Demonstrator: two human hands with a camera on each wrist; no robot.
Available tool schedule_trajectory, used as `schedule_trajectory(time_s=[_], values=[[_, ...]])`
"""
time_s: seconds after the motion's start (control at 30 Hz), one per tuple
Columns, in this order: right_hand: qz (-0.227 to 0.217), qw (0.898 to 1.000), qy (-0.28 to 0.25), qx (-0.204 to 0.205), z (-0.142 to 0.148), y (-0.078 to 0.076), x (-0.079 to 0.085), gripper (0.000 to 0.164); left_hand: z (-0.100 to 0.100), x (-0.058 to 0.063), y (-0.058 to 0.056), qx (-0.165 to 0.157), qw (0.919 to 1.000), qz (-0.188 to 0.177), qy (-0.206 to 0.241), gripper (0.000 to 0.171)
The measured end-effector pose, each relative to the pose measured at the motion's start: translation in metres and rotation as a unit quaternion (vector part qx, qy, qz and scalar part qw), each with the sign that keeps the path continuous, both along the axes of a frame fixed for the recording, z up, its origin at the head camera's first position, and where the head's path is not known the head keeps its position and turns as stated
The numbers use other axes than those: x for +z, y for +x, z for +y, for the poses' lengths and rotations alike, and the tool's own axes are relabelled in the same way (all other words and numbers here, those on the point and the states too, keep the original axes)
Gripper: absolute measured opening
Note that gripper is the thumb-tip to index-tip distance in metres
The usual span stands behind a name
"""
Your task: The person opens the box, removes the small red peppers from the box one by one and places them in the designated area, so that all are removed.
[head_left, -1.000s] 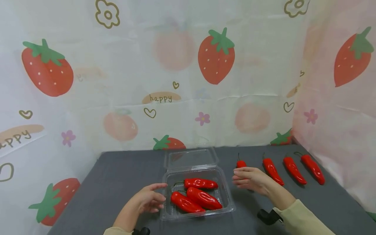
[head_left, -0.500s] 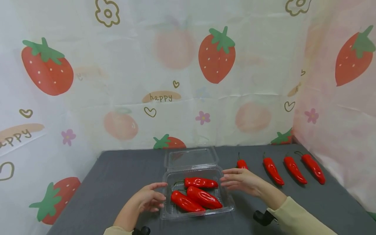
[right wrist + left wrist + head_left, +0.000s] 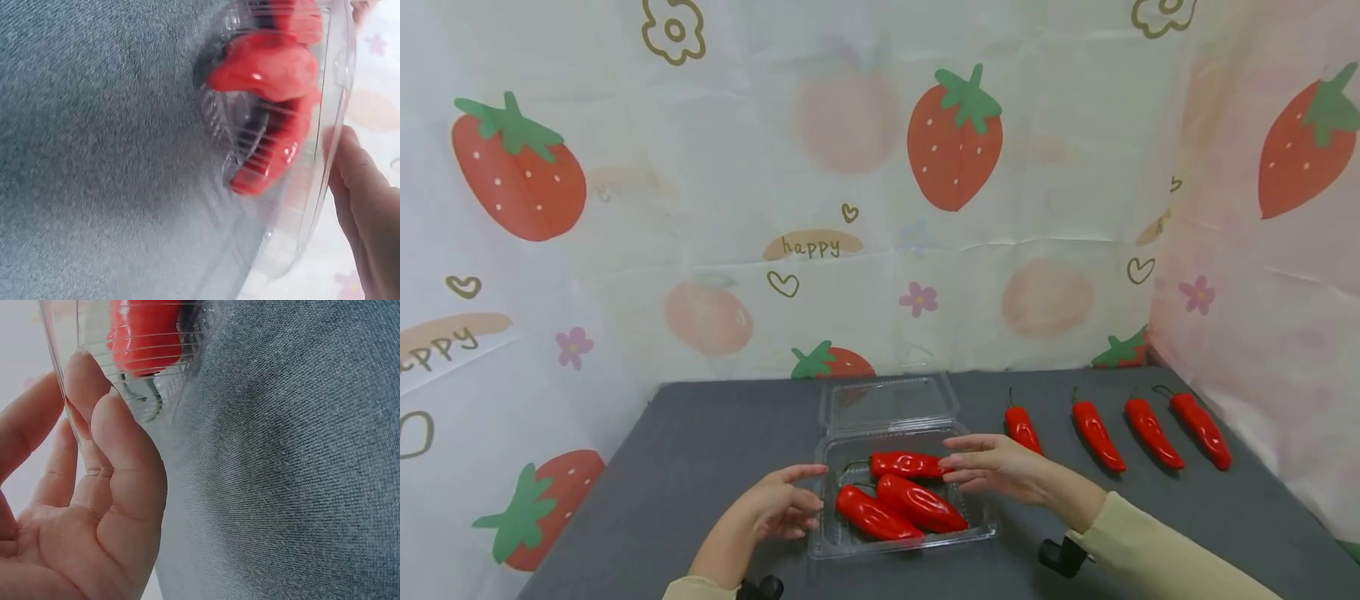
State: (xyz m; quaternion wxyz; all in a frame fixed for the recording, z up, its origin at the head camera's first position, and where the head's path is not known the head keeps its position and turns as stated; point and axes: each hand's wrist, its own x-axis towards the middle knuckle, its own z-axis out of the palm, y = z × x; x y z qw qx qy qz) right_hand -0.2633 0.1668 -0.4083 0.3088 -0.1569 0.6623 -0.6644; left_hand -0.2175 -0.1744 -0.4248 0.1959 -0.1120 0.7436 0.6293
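In the head view, a clear plastic clamshell box (image 3: 904, 547) holds three red chili peppers (image 3: 922, 503), its lid (image 3: 891, 402) folded back behind it. My left hand (image 3: 775, 504) is at the box's left rim; the left wrist view shows bent fingers (image 3: 128, 440) on both sides of that thin edge, gripping it. My right hand (image 3: 1000, 468) hovers over the box's right side, fingers loosely stretched and nothing in them. Its fingertips overlap the end of the rear pepper (image 3: 904, 465); whether they touch it I cannot tell. The right wrist view is blurred.
Several more red chili peppers (image 3: 1097, 437) lie in a row on the dark grey table (image 3: 730, 433), right of the box. A pale strawberry-print cloth (image 3: 865, 317) hangs behind and along both sides of the table.
My right hand has moved left, from beside the box to over its right edge, uncovering more of the nearest loose pepper. The left hand stays at the rim.
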Motion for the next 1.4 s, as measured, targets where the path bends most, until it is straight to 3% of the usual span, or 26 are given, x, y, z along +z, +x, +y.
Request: schedule_trajectory(time_s=[0.37,0.63,1.0,1.4], values=[[0.008,0.998,0.069,0.01,-0.021,-0.002,-0.002,0.065,0.0,0.0,-0.001,0.003,1.0,-0.007,0.003,0.057],[0.009,0.99,0.138,0.004,-0.039,-0.002,-0.013,0.058,-0.002,-0.002,0.0,-0.013,0.9999,-0.008,0.0,0.058],[0.006,0.979,0.206,-0.013,-0.057,-0.004,-0.022,0.053,-0.001,0.0,-0.002,-0.004,0.9999,-0.01,-0.003,0.058],[0.037,0.975,0.219,-0.015,-0.066,-0.003,-0.032,0.056,0.0,0.0,-0.002,-0.002,0.9999,-0.013,-0.004,0.057]])
